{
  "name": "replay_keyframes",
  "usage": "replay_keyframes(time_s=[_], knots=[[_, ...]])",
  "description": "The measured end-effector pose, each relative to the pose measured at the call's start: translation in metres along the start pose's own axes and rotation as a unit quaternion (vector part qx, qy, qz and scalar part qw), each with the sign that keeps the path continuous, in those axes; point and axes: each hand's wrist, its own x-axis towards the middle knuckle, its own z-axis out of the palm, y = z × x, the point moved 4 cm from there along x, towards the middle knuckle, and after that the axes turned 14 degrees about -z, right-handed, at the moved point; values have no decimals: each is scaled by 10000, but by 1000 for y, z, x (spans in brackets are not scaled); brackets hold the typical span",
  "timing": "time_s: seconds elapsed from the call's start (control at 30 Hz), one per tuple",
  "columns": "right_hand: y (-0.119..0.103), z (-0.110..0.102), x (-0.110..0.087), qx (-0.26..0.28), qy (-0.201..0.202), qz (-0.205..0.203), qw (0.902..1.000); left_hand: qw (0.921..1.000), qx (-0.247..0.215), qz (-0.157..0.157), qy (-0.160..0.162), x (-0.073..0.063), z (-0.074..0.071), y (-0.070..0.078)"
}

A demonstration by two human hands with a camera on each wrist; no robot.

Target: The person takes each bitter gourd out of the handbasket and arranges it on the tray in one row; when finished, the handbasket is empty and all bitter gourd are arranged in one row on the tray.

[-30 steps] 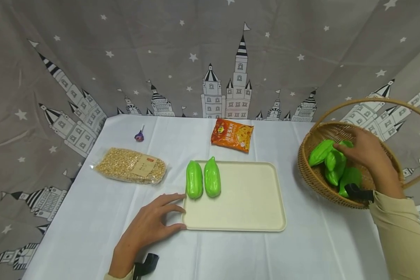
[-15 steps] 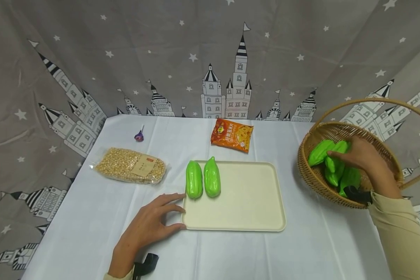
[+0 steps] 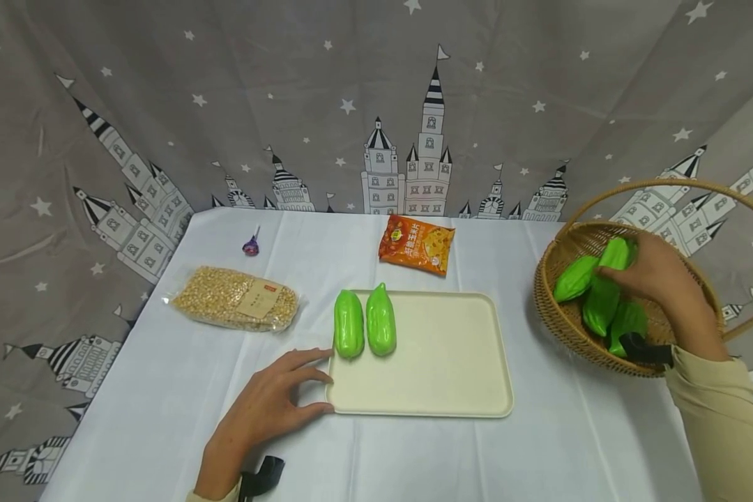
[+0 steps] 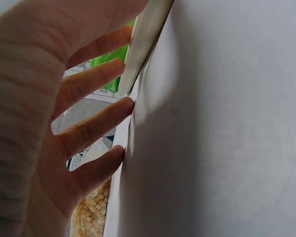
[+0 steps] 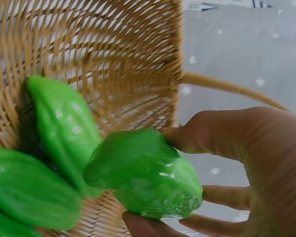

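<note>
In the right wrist view my right hand (image 5: 232, 173) grips a glossy green gourd (image 5: 148, 173) between thumb and fingers. It is over the wicker basket (image 3: 549, 317), above several more green gourds (image 5: 66, 128) lying inside. In the head view the hand's fingertips are partly hidden behind the held piece. My left hand (image 3: 272, 397) lies at the left edge of a cream tray (image 3: 439, 362), its spread fingers and thumb touching the rim. Two green gourds (image 3: 349, 324) lie side by side at the tray's left end, their tips over its back rim.
An orange snack packet (image 3: 417, 244) lies behind the tray. Left of it are a clear bag of corn kernels (image 3: 229, 298) and a small purple lollipop (image 3: 251, 245). The basket's tall handle (image 3: 684, 183) arches up at the right. A grey castle-print curtain (image 3: 326, 104) closes off the back.
My right hand, which was reaching among the gourds in the basket, now grips one and has raised it slightly. My left hand and the tray have stayed put.
</note>
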Motion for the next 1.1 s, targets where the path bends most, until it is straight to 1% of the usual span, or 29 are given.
replay_keyframes(time_s=[0.17,0.43,0.57,0.67,0.77,0.93,1.1], knots=[[-14,-9,-4,-50,299,-25,9995,10000,4,-51,-5,0,0,0],[-35,-20,-9,65,839,-429,9955,10000,-25,36,38,-1,0,0],[-43,-21,-16,226,969,-386,9943,10000,-19,69,48,0,0,1],[-49,-21,-20,332,1068,-314,9932,10000,-6,75,58,0,0,1],[-57,-20,-24,398,1251,-346,9907,10000,5,71,52,-1,0,0],[-71,-12,-30,550,1544,-377,9858,9999,36,87,71,-1,-1,1],[-84,-4,-34,684,1673,-369,9828,9999,54,97,68,-1,-1,2]])
